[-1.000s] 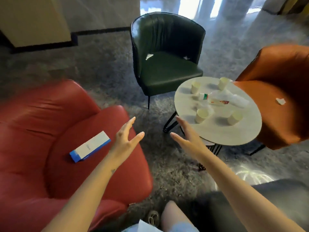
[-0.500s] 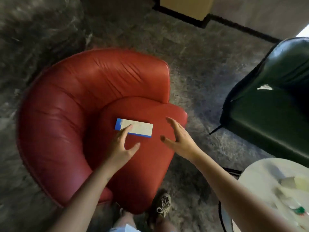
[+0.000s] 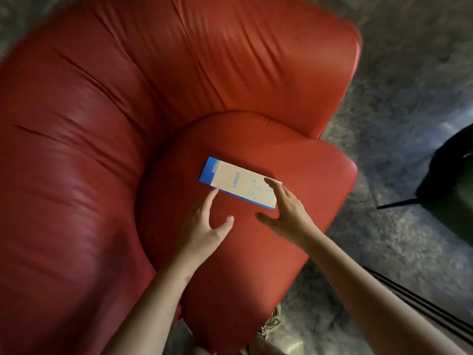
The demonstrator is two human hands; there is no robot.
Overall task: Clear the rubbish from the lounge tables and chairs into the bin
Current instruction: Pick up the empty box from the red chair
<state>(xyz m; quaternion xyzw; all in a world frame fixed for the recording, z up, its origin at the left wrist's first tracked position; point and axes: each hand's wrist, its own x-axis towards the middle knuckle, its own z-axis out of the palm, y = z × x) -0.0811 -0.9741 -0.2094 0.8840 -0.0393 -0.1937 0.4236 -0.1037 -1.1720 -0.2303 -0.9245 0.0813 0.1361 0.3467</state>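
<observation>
Starting at the left, the padded back and arm of the red leather armchair point(image 3: 89, 149) fill most of the view, creased and curved around the seat cushion point(image 3: 230, 272).

Left hand point(image 3: 202, 226): spread flat above the cushion, fingers point(image 3: 213, 194) straight, thumb held out to the side. It holds nothing. The longest fingertip ends at the near long edge of the cardboard box point(image 3: 235, 180), close to its blue end; contact cannot be confirmed.

Cardboard box: a flat, slim carton, pale on top with a blue band at its left end and blue lettering along the face. It lies flat on the middle of the seat cushion, long axis slanting from upper left to lower right. It sits just beyond both palms, between the two sets of fingertips.

Right hand point(image 3: 289, 213): also spread wide, thumb pointing left across the cushion. Its fingers point(image 3: 272, 184) are straight and reach over the right end of the box, overlapping the top face. No finger curls around an edge. Whether the fingertips press on the carton cannot be determined.

Below the cushion's front edge, a laced shoe point(image 3: 272, 322) stands on the grey carpet point(image 3: 409, 73). At the far right are a dark chair point(image 3: 455, 180) and thin black metal legs point(image 3: 422, 306).
</observation>
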